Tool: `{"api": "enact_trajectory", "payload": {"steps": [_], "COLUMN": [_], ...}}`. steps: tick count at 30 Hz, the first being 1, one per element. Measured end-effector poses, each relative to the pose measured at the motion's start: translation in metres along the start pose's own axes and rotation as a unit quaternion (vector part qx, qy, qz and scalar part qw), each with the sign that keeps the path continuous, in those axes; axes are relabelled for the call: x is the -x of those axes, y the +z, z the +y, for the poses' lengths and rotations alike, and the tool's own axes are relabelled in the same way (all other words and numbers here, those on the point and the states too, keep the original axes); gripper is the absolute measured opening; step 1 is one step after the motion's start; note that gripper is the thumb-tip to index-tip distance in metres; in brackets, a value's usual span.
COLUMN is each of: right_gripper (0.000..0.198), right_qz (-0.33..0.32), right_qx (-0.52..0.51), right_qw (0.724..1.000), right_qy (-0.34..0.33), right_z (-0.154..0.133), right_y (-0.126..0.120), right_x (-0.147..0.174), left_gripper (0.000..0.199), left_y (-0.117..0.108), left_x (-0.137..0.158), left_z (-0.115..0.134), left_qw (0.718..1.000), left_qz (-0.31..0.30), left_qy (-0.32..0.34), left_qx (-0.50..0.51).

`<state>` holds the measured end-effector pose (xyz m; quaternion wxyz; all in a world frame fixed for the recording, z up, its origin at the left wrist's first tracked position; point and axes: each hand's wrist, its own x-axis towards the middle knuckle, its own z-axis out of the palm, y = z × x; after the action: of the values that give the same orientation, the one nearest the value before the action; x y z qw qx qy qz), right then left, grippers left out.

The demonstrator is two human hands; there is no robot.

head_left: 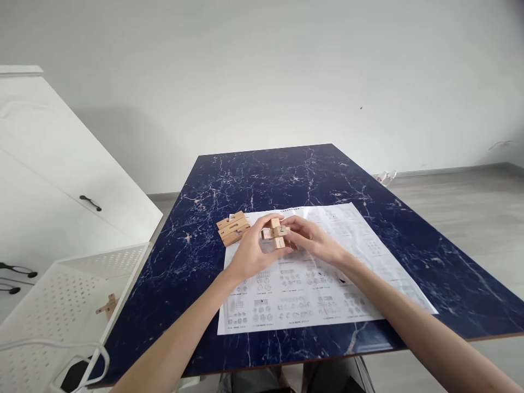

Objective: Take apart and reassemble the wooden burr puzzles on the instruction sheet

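Observation:
Between my two hands is a small wooden burr puzzle (pixel 279 242), its light pieces crossing one another, with a dark mark on one piece. My left hand (pixel 250 252) curves around its left side, thumb below and fingers above. From the right, my right hand (pixel 313 240) pinches the piece that points that way. Beneath them lies a white instruction sheet (pixel 295 322) printed with small diagrams. Left of my left hand, several notched wooden pieces (pixel 232 229) with dark marks rest side by side, partly on the sheet's upper left corner.
The dark blue marble-patterned table (pixel 262 180) extends toward a pale wall. At left stand a white cabinet (pixel 61 158) and a white perforated basket (pixel 53 305) holding a wooden cross-shaped piece (pixel 109 304). A white cable (pixel 49 344) hangs over the basket.

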<state>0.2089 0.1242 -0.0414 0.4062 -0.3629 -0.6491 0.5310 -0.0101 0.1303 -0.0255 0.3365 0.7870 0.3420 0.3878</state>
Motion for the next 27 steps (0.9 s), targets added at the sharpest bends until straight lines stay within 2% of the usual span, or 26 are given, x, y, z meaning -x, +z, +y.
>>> {"api": "enact_trajectory", "payload": {"steps": [6,10,14,20,27], "right_gripper": [0.035,0.034,0.026,0.028,0.032], "right_qz": [-0.140,-0.174,-0.205,-0.178,-0.148], "right_qx": [-0.035,-0.061,-0.039,-0.003,-0.027], "right_qw": [0.989,0.982,0.977,0.981,0.987], "right_qy": [0.037,0.047,0.049,0.075,0.058], "right_z": [-0.004,-0.003,-0.004,-0.007,-0.001], "right_y": [-0.020,-0.027,-0.029,-0.024,-0.019], "right_x": [-0.005,-0.006,-0.005,-0.004,-0.005], "left_gripper": [0.068,0.075,0.079,0.084,0.068], "left_y": [0.006,0.009,0.011,0.013,0.012], "left_x": [0.005,0.009,0.011,0.011,0.006], "left_z": [0.001,0.001,0.004,0.004,0.006], "left_qw": [1.000,1.000,0.999,0.995,0.991], "left_qz": [-0.014,-0.016,-0.035,-0.047,-0.026], "left_qy": [0.015,0.016,0.012,0.002,-0.041], "left_qx": [-0.013,0.005,0.032,0.085,0.128]}}
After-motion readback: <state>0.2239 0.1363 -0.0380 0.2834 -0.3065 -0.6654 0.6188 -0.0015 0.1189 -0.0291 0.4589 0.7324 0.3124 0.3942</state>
